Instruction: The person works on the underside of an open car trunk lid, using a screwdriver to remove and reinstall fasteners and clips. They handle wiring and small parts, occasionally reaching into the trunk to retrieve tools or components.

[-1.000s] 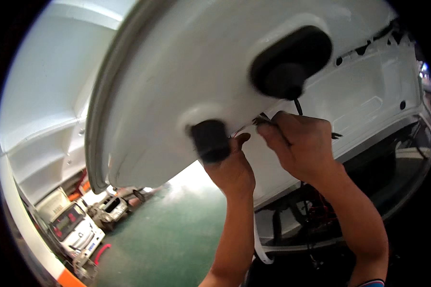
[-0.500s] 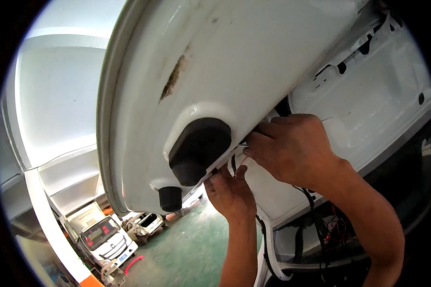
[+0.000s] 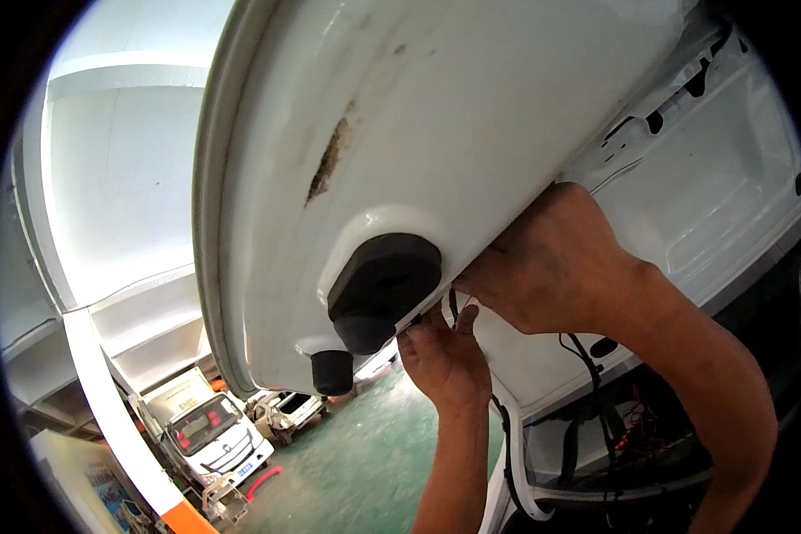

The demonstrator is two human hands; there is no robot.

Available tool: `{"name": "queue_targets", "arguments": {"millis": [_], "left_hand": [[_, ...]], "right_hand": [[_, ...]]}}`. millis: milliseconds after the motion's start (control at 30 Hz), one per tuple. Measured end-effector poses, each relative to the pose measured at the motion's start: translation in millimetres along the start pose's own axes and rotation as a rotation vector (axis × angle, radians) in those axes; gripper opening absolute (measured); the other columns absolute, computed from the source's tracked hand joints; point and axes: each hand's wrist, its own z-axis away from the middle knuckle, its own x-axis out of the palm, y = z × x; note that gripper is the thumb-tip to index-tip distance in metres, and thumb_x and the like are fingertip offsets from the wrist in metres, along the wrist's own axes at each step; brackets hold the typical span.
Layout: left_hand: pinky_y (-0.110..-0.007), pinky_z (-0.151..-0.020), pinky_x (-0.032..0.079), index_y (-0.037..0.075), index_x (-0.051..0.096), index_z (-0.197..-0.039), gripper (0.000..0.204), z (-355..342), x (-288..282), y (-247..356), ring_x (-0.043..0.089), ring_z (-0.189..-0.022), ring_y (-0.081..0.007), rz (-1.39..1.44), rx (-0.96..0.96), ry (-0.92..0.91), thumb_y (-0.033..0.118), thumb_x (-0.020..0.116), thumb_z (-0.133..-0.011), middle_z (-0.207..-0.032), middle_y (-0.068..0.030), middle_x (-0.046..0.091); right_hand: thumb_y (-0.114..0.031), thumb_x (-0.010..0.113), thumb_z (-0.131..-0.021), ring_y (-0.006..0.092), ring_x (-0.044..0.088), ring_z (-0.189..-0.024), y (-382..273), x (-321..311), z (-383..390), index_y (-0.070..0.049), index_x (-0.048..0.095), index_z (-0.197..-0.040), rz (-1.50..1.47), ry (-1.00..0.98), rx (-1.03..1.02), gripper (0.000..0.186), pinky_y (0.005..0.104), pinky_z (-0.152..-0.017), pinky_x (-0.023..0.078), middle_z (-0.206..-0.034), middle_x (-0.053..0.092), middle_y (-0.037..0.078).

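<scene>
Beyond the white panel [image 3: 507,107], a green floor [image 3: 365,454] and a parked white truck [image 3: 218,436] are seen. Since the preceding view, the right hand [image 3: 552,262] has been moved farther behind the panel's right-hand edge; its fingertips are hidden, so its grip cannot be determined. The left hand [image 3: 449,365] is held at that edge beside the black cover [image 3: 384,289], thumb raised, grip likewise undeterminable.

Bright light whitens the ceiling [image 3: 120,169] at upper left, shadow darkens lower right, and fisheye edges curve.
</scene>
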Motion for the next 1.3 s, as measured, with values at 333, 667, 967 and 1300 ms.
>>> {"name": "queue_targets", "arguments": {"millis": [333,667,967,1300], "left_hand": [[-0.042,-0.093,0.049,0.011,0.047,-0.132,0.049,-6,38,18,0.051,-0.123,-0.0204,0.152,0.047,0.061,0.044,0.056,-0.097,-0.133,-0.0041,0.055],[-0.037,-0.080,0.054,0.007,0.055,-0.118,0.029,-17,19,9,0.060,-0.108,-0.0181,0.100,0.026,0.164,0.030,0.054,-0.100,-0.118,-0.0054,0.063],[-0.038,-0.081,0.055,0.006,0.054,-0.122,0.033,-18,55,4,0.060,-0.109,-0.0195,0.237,0.064,0.185,0.030,0.056,-0.100,-0.119,-0.0061,0.062],[-0.028,-0.063,0.050,0.003,0.054,-0.114,0.028,-10,42,-5,0.060,-0.080,-0.0150,0.140,0.002,0.234,0.026,0.058,-0.099,-0.104,-0.0088,0.062]], "right_hand": [[-0.021,0.067,-0.070,0.0209,0.067,-0.055,-16,-16,-8,-0.008,0.063,-0.070,0.030,0.012,0.111,0.013,0.0354,-0.046,0.051,-0.061,0.066,0.009],[-0.015,0.069,-0.070,0.0211,0.061,-0.049,-52,0,-4,-0.009,0.056,-0.071,-0.012,0.059,0.350,0.014,0.0318,-0.044,0.047,-0.059,0.059,0.005],[-0.024,0.066,-0.074,0.0196,0.063,-0.052,-12,-10,3,-0.009,0.056,-0.071,0.023,0.011,0.170,0.019,0.0332,-0.045,0.050,-0.061,0.061,0.006],[-0.018,0.070,-0.076,0.0193,0.062,-0.053,-64,-5,13,-0.007,0.055,-0.079,0.039,0.077,0.550,0.019,0.0316,-0.044,0.047,-0.064,0.059,0.004]]}}
